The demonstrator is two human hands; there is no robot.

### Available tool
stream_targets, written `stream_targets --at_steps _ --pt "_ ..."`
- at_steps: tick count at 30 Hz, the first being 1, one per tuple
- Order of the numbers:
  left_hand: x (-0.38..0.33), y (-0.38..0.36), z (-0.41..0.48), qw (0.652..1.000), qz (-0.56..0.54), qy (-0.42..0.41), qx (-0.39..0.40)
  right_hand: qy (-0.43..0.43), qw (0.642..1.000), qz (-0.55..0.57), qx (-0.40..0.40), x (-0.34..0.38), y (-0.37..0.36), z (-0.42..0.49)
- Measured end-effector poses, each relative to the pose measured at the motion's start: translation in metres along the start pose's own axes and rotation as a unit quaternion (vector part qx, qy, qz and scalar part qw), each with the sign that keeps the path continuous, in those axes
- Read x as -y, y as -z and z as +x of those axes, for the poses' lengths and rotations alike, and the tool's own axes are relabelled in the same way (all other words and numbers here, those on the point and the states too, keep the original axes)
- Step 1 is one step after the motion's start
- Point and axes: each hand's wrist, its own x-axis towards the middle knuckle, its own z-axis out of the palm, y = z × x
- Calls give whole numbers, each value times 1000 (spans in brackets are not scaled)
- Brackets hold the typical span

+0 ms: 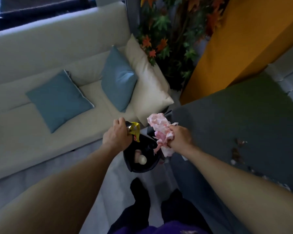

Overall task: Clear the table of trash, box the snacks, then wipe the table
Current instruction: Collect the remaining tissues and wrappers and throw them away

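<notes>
Standing between a sofa and a low grey tabletop [227, 124], a person holds two handfuls of trash over a black bin [139, 168] on the floor just ahead of their feet. A pale round object [142, 159] already lies inside the bin.

The left hand [116, 137] is curled round a crumpled yellow wrapper [134, 130], which sticks out past the thumb above the bin's far rim. The right hand [179, 136] is clenched on a wad of pink-and-white paper [159, 129], with loose ends hanging above and below the fist, over the rim on the tabletop side.

Both loads sit near the rim and not over the middle. If released from here, the wad's trailing ends could catch the rim and tip it onto the floor beside the tabletop. The light wrapper might drift short, toward the sofa [41, 48]. Moving each hand further over the opening would reduce that risk.

Brown and white scraps [237, 152] lie scattered on the tabletop to the right, so clearing looks unfinished. No snacks or box are in view.

A small red patch on the wrapper carries print, but it is too blurred to read. No other brand or label is legible.
</notes>
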Motion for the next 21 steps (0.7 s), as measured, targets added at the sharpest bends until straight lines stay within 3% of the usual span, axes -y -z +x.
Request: stream_targets --at_steps 13,21 --pt "44 -109 55 995 -38 74 58 -68 992 -1 108 -33 -115 34" --pt "71 -212 100 987 -79 109 84 -102 987 -3 127 -83 -213 66"
